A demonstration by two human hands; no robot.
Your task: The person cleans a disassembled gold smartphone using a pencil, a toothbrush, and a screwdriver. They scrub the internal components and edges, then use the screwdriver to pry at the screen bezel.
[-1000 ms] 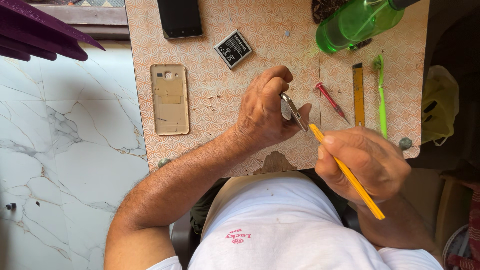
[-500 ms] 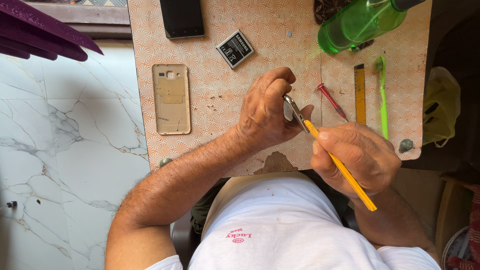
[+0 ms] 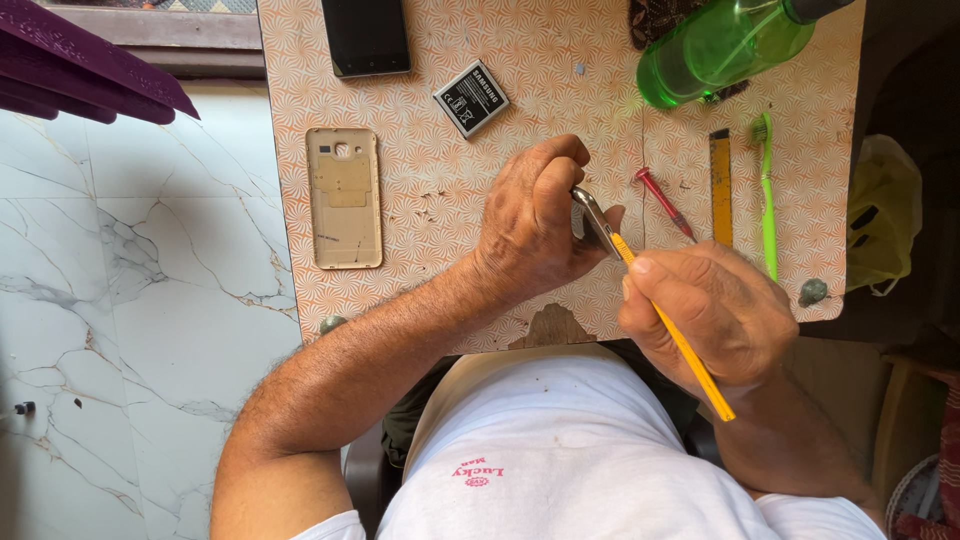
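My left hand (image 3: 535, 222) grips a phone body (image 3: 596, 222) held on edge over the patterned table (image 3: 440, 200); only its thin metal rim shows. My right hand (image 3: 712, 312) holds a yellow pencil-like tool (image 3: 680, 340), its tip touching the phone's edge. A gold back cover (image 3: 345, 197) lies to the left on the table. A black battery (image 3: 471, 98) lies behind my left hand.
A dark phone (image 3: 365, 35) lies at the table's far edge. A green bottle (image 3: 720, 45) lies at the far right. A red screwdriver (image 3: 665, 203), a yellow ruler (image 3: 721, 185) and a green toothbrush (image 3: 767, 190) lie right of my hands. Marble floor (image 3: 130, 300) is at left.
My right hand and the yellow tool have shifted slightly left and up, closer to the phone's edge. The left hand holds its place.
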